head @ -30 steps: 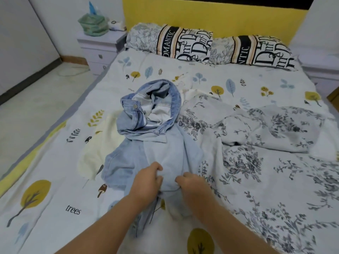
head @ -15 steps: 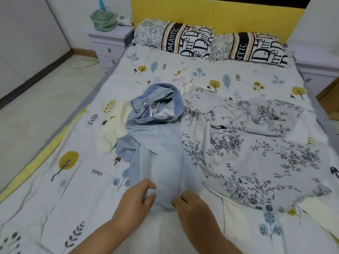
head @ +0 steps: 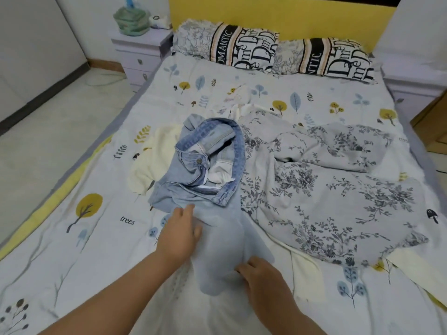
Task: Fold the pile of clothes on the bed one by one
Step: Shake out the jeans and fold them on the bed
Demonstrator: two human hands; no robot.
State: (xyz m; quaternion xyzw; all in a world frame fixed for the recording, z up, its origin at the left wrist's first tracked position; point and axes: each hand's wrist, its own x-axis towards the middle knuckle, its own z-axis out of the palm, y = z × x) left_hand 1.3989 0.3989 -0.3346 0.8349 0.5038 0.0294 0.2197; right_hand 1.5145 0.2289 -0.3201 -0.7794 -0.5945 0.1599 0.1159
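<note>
Light blue jeans (head: 212, 170) lie crumpled in the middle of the bed, waistband open toward the pillows, one leg stretching toward me. My left hand (head: 180, 232) rests on the left side of that leg, fingers extended over the cloth. My right hand (head: 262, 279) holds the near end of the leg, fingers curled on the fabric. A grey floral garment (head: 326, 189) lies spread to the right of the jeans. A cream garment (head: 147, 165) peeks out on their left, and a white printed piece (head: 238, 102) sits behind them.
The bed (head: 72, 238) has a white sheet printed with trees. Two patterned pillows (head: 273, 53) lean on the yellow headboard (head: 278, 13). A nightstand (head: 140, 52) with a green bag stands at the far left. Floor runs along the bed's left side.
My left hand has slid up the jeans leg and to the left with fingers stretched out. The right hand stays at the leg's near end. The view has shifted closer.
</note>
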